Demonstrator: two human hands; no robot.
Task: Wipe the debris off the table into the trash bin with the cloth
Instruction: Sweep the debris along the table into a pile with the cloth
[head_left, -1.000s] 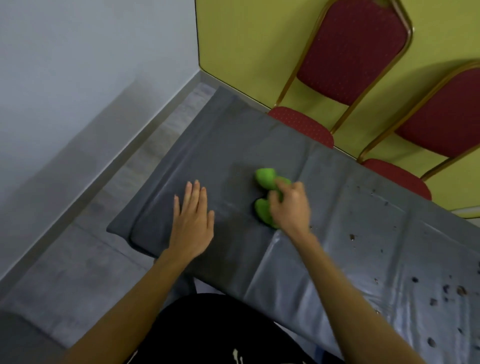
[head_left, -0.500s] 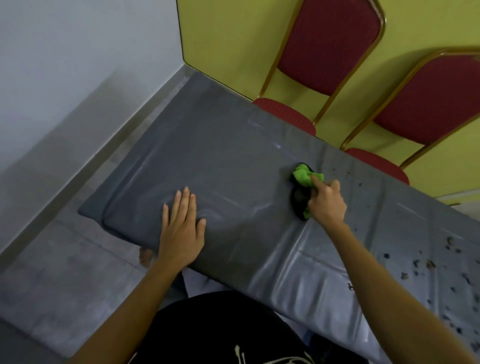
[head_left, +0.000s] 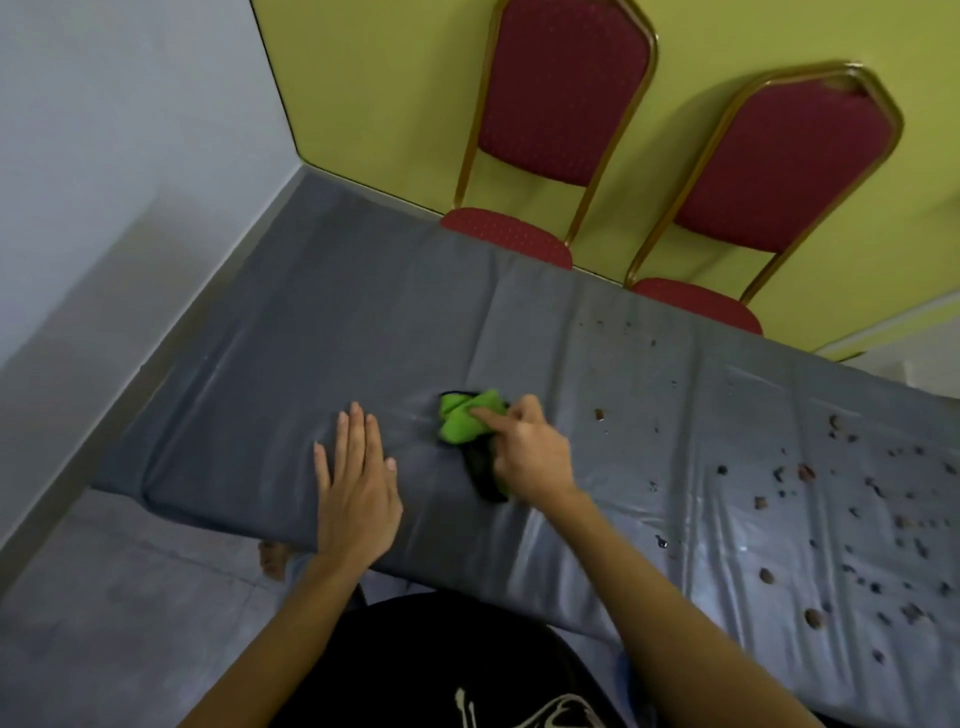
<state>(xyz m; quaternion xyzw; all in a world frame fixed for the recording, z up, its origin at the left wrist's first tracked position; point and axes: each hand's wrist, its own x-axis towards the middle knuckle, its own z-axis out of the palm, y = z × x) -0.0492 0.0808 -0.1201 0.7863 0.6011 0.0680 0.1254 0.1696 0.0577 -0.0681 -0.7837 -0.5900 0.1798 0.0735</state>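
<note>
The left hand (head_left: 358, 493) lies flat and open to steady the tabletop (head_left: 363, 332) while the right hand (head_left: 524, 452) holds the cloth (head_left: 465, 421) bunched, ready to push the crumbs (head_left: 810, 499).

I see the left half of the table (head_left: 322, 322) bare, open for a sweep out to its left and near edges. My left hand (head_left: 356, 488) lies flat near the near edge, blocking that lane. Debris (head_left: 810, 519) crowds the right half. Two chairs (head_left: 561, 104) stand against the far edge, closing off that side on the right.
</note>
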